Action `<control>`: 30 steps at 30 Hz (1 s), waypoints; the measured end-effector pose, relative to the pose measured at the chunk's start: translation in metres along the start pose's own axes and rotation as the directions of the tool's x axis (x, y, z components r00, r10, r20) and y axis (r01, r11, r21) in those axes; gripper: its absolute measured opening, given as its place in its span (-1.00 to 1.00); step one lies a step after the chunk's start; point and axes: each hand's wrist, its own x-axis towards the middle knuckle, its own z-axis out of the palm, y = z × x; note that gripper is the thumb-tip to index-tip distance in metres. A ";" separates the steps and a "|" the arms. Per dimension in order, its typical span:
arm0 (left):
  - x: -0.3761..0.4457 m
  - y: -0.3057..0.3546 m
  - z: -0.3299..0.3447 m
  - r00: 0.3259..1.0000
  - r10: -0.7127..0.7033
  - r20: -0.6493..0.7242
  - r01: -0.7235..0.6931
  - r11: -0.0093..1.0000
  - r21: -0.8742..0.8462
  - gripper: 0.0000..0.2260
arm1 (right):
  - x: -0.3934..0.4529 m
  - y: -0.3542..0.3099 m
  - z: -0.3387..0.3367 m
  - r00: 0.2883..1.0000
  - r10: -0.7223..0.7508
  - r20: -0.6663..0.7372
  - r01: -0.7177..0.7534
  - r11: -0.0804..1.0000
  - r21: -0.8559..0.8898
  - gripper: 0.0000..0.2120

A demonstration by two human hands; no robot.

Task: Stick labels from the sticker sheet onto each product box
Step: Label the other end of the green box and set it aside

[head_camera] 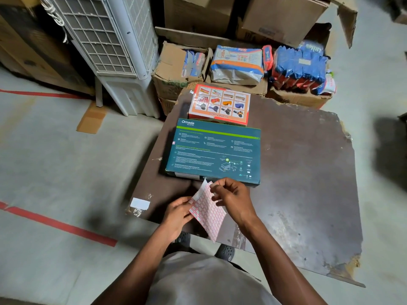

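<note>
Cartons crowd the far edge of the dark brown board (pixel 297 172): an open cardboard box (pixel 174 69) of packets, a white and orange pack (pixel 236 62), and a bundle of blue and red packets (pixel 301 67). A white air cooler (pixel 114 45) stands at the left, and red tape lines (pixel 59 225) cross the grey floor. On the board lies a teal product box (pixel 213 150), flat, with an orange product box (pixel 220 104) just beyond it, touching or nearly so. A white label (pixel 139 203) sits near the board's left corner. The sticker sheet (pixel 208 212), gridded in red, is held above the board's near edge, just short of the teal box. The left hand (pixel 178 212) pinches its left edge, fingers closed on it. The right hand (pixel 233 199) has fingertips closed at the sheet's top, where a white corner is lifted.
</note>
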 end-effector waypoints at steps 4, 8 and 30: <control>0.029 -0.021 -0.003 0.995 -0.026 -0.099 0.034 0.996 0.086 -0.91 | 0.010 0.019 -0.007 0.998 0.045 -0.049 -0.047 0.998 -0.043 -0.87; 0.059 -0.035 -0.016 0.982 0.078 -0.174 -0.011 0.936 0.353 -0.94 | 0.027 0.035 -0.018 0.985 0.099 -0.139 -0.097 0.995 0.016 -0.84; 0.109 0.116 -0.012 0.921 0.347 -0.174 -0.093 0.632 0.770 -0.19 | 0.132 0.076 -0.096 0.917 0.245 -0.314 -0.211 0.968 0.138 -0.39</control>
